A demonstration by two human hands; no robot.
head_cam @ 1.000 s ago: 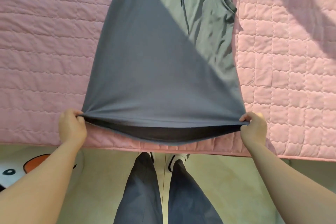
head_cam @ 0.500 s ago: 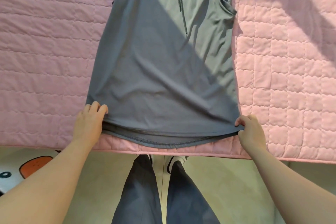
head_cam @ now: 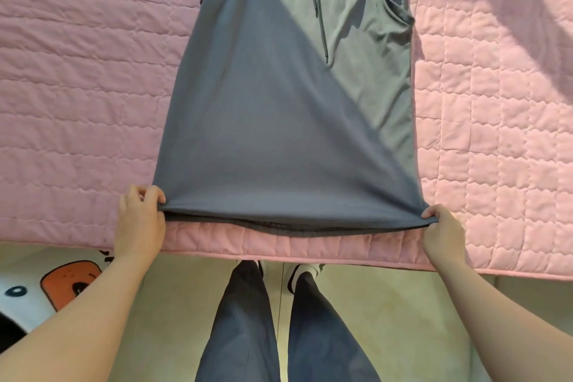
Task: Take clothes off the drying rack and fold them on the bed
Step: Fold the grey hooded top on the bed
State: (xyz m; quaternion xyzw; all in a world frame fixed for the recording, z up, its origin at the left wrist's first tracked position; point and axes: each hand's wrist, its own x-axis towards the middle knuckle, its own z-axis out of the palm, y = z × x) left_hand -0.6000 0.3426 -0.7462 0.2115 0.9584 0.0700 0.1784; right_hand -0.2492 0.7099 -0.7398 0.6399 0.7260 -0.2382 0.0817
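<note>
My left hand (head_cam: 139, 220) pinched one corner of the grey top's (head_cam: 279, 133) hem and my right hand (head_cam: 441, 232) pinched the other, the hem taut between them. The smooth, thin top lay flat near the edge of the bed (head_cam: 77, 87), on pink quilting stitched in puffy squares. Its drawstring (head_cam: 321, 18) ran down the chest. Below lay pale floor (head_cam: 387, 304) and a cartoon rug (head_cam: 62, 282).

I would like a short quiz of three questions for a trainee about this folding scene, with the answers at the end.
1. True or false: the grey garment lies spread on the pink quilt.
2. Which part of the garment do the left hand and the right hand pinch? A) the sleeves B) the bottom hem corners C) the drawstring
3. Fill in: the sunlit patch is on the garment's ___ side in the picture.

Key: 1 true; 2 B; 3 right.
</note>
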